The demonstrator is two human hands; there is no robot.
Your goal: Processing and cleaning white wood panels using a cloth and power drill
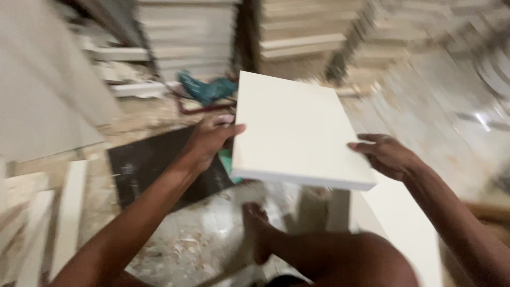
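Gripping cream panel [297, 133] between both hands: left hand [210, 139] fingers pinching left edge, right hand [385, 154] fingers spread along right edge; long axis pointing away.

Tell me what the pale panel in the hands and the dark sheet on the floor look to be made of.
Pale panel: probably painted or laminated wood board; smooth matte cream face, thick square edge. Dark sheet: unclear through blur, perhaps plywood or hardboard; flat, thin, dull brown-black.

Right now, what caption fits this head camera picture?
Both hands, left hand and right hand, hold a white board above a dusty floor.
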